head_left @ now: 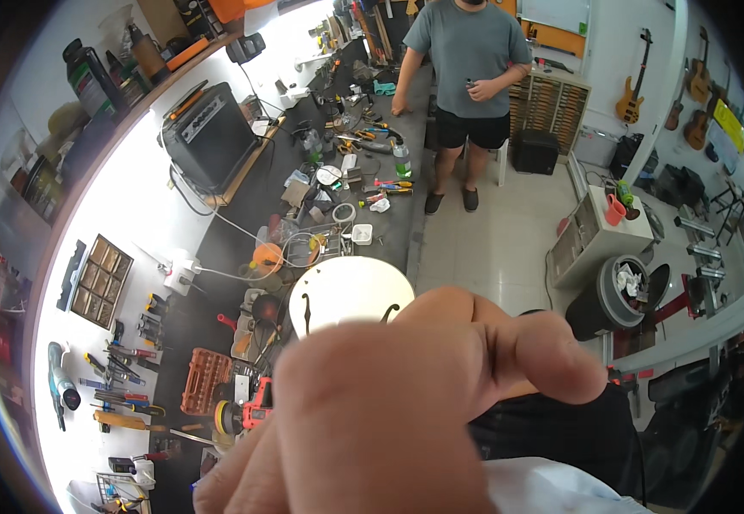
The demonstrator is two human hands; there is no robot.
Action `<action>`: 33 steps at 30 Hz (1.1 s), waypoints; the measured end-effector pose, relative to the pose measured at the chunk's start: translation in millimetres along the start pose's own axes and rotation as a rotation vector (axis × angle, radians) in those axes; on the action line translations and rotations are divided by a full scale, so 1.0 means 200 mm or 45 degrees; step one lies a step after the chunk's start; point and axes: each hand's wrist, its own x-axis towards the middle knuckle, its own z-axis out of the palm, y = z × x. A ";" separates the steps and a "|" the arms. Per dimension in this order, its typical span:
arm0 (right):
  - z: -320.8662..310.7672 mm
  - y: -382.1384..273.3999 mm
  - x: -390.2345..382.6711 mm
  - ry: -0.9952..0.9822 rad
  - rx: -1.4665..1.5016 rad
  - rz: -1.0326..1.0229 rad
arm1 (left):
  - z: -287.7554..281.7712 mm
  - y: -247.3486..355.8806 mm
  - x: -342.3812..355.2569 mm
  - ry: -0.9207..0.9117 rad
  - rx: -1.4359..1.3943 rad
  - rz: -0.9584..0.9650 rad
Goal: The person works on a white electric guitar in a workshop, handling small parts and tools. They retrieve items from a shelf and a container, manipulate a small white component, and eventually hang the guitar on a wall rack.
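Note:
A blurred hand, which looks like my left hand (380,420), fills the lower middle very close up. Its thumb (560,355) sticks out to the right and other fingers bend at the lower left; whether they hold anything is hidden. I see no second hand that I can make out. Behind the hand, on the dark bench, lies a cream instrument body (351,291) with two f-shaped sound holes. The hand covers its near part. Left of the hand rests a red power tool (256,404) with a yellow disc.
The dark bench (218,300) carries bottles, pliers, an orange tool case (208,381) and a black amplifier (209,135). Hand tools hang along the left wall. Across the bench stands another person (470,68). To the right are a bin (620,287) and a white cabinet (599,236).

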 end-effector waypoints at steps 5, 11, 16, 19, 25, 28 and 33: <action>-0.05 0.09 -0.02 0.008 -0.028 -0.094 | -0.01 0.04 -0.04 0.038 -0.028 0.060; -0.28 0.19 -0.09 -0.181 -0.600 -0.279 | -0.16 0.51 -0.28 0.223 -0.033 0.622; -0.14 -0.01 -0.15 -0.361 -1.487 -0.463 | -0.29 0.84 -0.46 0.141 0.210 1.409; -0.01 -0.02 -0.09 -0.424 -1.715 -0.700 | -0.26 1.16 -0.56 0.136 0.322 1.622; 0.07 0.02 -0.15 -0.336 -1.735 -0.693 | -0.23 1.17 -0.53 0.116 0.259 1.675; 0.07 0.04 -0.20 -0.257 -1.836 -0.751 | -0.21 1.18 -0.52 0.148 0.245 1.610; 0.06 0.03 -0.24 -0.360 -1.833 -0.844 | -0.20 1.18 -0.49 0.134 0.190 1.705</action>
